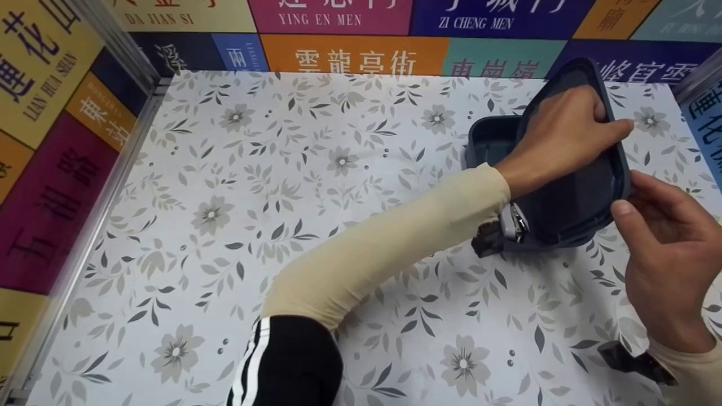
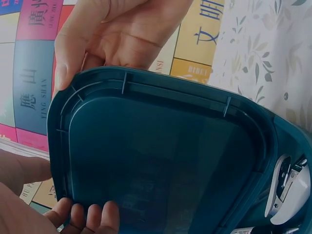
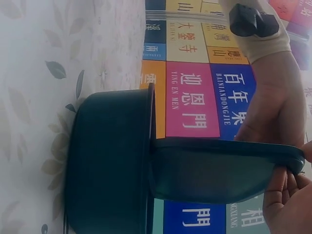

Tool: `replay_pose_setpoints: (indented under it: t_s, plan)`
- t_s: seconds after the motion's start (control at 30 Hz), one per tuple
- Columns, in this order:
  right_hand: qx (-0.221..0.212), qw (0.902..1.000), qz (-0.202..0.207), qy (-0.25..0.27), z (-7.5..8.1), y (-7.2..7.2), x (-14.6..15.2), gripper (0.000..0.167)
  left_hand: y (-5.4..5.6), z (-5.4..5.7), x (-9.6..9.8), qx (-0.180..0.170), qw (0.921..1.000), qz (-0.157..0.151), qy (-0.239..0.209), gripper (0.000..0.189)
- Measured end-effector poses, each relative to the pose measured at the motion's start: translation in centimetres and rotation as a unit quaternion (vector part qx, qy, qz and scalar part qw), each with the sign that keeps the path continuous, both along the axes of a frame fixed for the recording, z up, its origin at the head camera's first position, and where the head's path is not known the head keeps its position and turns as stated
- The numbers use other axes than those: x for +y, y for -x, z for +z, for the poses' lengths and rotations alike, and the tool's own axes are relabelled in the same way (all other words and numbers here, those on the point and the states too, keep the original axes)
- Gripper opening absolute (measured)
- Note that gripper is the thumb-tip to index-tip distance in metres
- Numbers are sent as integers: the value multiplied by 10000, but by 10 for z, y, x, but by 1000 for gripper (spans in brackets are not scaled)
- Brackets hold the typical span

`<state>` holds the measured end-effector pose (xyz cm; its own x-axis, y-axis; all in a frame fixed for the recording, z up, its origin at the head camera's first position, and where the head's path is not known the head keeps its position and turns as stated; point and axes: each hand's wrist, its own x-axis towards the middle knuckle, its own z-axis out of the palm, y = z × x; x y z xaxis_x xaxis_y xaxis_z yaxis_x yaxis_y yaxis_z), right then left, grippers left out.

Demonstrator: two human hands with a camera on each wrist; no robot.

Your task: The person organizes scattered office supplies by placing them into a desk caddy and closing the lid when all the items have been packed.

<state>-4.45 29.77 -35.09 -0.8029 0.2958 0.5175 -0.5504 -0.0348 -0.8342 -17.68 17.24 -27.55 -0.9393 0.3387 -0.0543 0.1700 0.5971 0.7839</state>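
Note:
A dark blue-green plastic box (image 1: 491,135) stands at the table's right side. Its lid (image 2: 165,146) is raised at a steep tilt over the box, the ribbed inner face toward the left wrist camera. My left hand (image 1: 569,132) reaches across and grips one edge of the lid, fingertips (image 2: 92,214) on the inner face and thumb on the other side. At the lid's near right corner my right hand (image 1: 671,254) pinches the rim between thumb and fingers. A small white-and-metal item (image 2: 287,190) lies inside the box, partly covered by the lid.
The table (image 1: 338,197) has a white floral cover. Colourful panels with printed place names (image 1: 355,59) rise along its back and sides. A black wrist camera (image 1: 488,239) on my left sleeve hangs beside the box; another black device (image 1: 637,361) sits at my right wrist.

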Motion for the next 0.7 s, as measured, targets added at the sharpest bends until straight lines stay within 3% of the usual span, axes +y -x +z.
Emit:
replay_pose_setpoints:
  t_s: [0.1, 0.27, 0.6, 0.7]
  plan:
    - [-35, 9992, -69, -390, 1, -2, -1, 36, 1, 0, 0, 17, 9999, 108, 56, 51]
    - [-1, 9993, -68, -376, 3, -4, -4, 35, -1, 1, -2, -17, 9997, 252, -41, 51]
    - [21, 9986, -124, -513, 3, -6, -5, 33, -11, -3, -15, -605, 9888, 653, -1198, 31]
    - [74, 9980, -100, -614, 2, -6, -5, 31, -13, -5, -21, -590, 9863, 698, -1370, 26]
